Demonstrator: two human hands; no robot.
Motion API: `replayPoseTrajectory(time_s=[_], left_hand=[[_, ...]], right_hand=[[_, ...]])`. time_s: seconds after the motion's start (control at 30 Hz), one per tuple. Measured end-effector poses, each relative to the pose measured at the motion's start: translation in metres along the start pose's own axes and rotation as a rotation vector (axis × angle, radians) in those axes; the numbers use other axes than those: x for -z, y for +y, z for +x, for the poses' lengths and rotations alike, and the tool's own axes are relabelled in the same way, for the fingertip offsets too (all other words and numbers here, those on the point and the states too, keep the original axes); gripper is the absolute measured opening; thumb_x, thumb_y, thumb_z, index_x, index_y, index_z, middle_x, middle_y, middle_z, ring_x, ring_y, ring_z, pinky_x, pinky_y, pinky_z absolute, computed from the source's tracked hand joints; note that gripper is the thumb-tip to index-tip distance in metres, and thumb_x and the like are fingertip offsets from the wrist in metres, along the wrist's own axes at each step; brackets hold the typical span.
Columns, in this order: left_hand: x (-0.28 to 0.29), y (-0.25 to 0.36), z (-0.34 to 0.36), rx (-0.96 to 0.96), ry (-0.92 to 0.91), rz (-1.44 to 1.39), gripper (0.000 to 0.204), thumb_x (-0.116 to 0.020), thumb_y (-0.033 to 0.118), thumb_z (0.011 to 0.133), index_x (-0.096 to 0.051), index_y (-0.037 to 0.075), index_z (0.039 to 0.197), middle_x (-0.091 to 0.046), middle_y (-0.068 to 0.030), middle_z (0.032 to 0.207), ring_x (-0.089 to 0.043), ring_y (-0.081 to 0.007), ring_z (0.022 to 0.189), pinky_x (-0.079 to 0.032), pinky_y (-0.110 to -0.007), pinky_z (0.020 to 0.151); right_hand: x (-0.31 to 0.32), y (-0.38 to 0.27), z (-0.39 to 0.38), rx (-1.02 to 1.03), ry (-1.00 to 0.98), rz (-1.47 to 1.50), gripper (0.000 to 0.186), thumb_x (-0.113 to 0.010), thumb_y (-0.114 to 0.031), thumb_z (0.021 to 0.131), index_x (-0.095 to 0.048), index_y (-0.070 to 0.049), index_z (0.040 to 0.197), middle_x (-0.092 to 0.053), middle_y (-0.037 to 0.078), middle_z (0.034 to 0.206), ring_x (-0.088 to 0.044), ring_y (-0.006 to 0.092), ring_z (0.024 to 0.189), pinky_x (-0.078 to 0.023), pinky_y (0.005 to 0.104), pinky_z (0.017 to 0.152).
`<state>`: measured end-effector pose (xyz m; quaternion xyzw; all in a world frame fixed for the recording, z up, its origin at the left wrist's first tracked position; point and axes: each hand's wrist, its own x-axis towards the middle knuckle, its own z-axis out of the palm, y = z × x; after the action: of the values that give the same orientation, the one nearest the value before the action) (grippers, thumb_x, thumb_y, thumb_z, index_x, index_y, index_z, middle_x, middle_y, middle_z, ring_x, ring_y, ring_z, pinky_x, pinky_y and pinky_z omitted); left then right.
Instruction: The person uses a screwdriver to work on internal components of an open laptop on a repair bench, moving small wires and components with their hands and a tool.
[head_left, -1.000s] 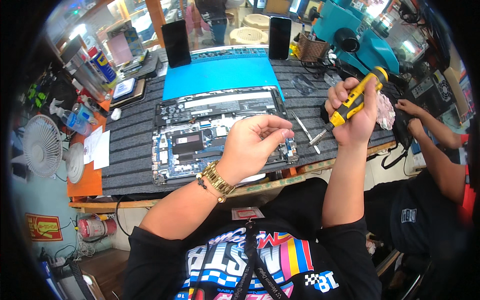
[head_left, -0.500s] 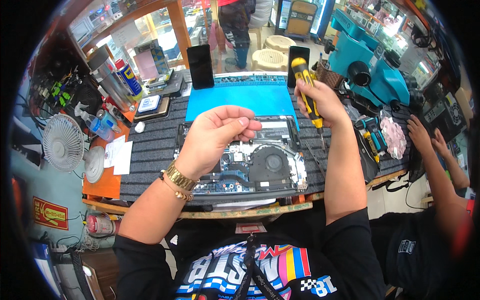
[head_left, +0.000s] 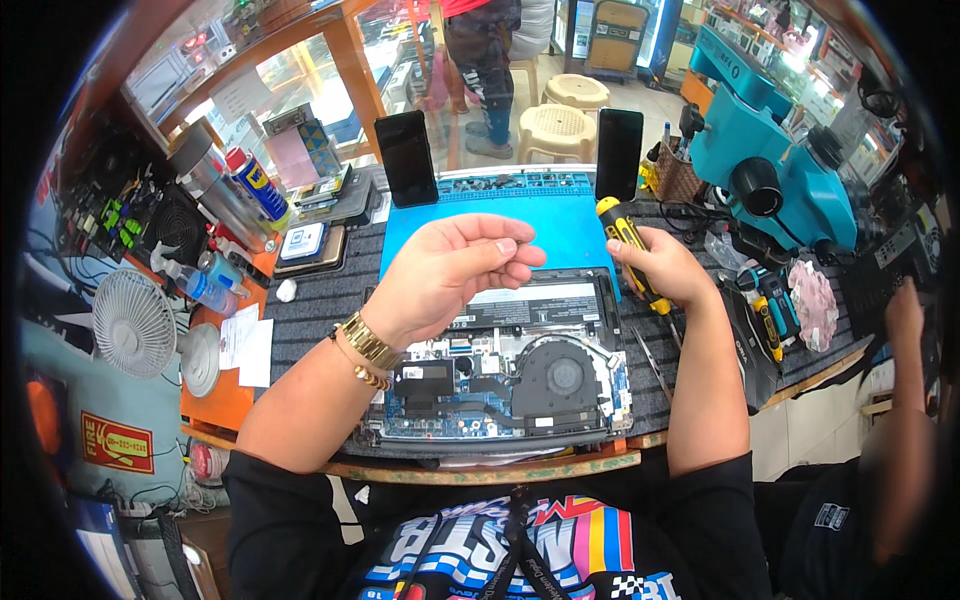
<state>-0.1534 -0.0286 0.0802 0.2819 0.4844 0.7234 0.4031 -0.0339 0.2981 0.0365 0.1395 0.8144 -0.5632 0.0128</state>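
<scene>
My left hand (head_left: 462, 262) hovers over the back part of an opened laptop (head_left: 470, 425). Its thumb and forefinger are pinched together, with a tiny dark speck at their tips that I cannot make out. A yellow and black screwdriver (head_left: 612, 212) is gripped in my right hand (head_left: 668, 262), tilted with its shaft down, just right of the laptop. Inside the laptop show a black battery (head_left: 530, 303), a round cooling fan (head_left: 562, 376) and a blue circuit board. Tweezers (head_left: 655, 358) lie on the mat beside the laptop's right edge.
A blue work mat (head_left: 575, 228) lies behind the laptop, with two upright black phones (head_left: 406, 160) at its back corners. A teal microscope (head_left: 765, 160) stands at right. To the left are a white fan (head_left: 134, 322) and a spray can (head_left: 258, 187). Another person's arm (head_left: 908, 350) reaches in at far right.
My right hand has lowered with the screwdriver toward the mat. My left hand keeps its pinch over the laptop. The view has shifted, and the co-worker's arm has moved.
</scene>
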Motion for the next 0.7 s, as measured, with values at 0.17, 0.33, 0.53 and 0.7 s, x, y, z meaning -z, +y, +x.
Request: replayPoseTrajectory(time_s=[0.17,0.33,0.53,0.7], left_hand=[[0.015,0.002,0.022,0.029,-0.015,0.002,0.028,-0.065,0.010,0.111,-0.069,-0.004,0.135,-0.079,-0.0156,0.122,-0.075,-0.0196,0.106,-0.060,-0.036,0.101],[0.028,0.000,0.032,0.071,-0.005,-0.016,0.029,-0.065,0.010,0.111,-0.068,-0.004,0.136,-0.079,-0.0149,0.121,-0.074,-0.0196,0.107,-0.060,-0.037,0.101],[0.037,0.000,0.039,0.097,-0.038,-0.093,0.031,-0.066,0.011,0.111,-0.068,-0.005,0.137,-0.079,-0.0138,0.119,-0.074,-0.0198,0.106,-0.060,-0.037,0.100],[0.044,0.002,0.049,0.040,0.017,0.085,0.028,-0.067,0.008,0.109,-0.073,-0.005,0.132,-0.081,-0.0122,0.114,-0.074,-0.0165,0.101,-0.060,-0.032,0.095]], right_hand=[[0.001,0.006,0.002,-0.044,0.020,-0.139,0.047,-0.080,-0.049,0.100,-0.065,-0.005,0.099,-0.066,0.002,0.075,-0.062,0.0110,0.064,-0.049,0.0303,0.060],[-0.004,0.002,0.004,-0.067,0.013,-0.176,0.044,-0.082,-0.045,0.099,-0.066,-0.004,0.099,-0.066,0.001,0.075,-0.063,0.0109,0.064,-0.049,0.0303,0.060],[-0.005,-0.002,0.002,-0.100,0.032,-0.171,0.053,-0.082,-0.052,0.095,-0.070,0.000,0.097,-0.070,0.005,0.076,-0.067,0.0140,0.066,-0.052,0.0327,0.062],[-0.005,-0.003,0.005,-0.107,0.026,-0.207,0.055,-0.083,-0.053,0.094,-0.070,0.000,0.095,-0.069,0.005,0.075,-0.066,0.0142,0.066,-0.051,0.0329,0.062]])
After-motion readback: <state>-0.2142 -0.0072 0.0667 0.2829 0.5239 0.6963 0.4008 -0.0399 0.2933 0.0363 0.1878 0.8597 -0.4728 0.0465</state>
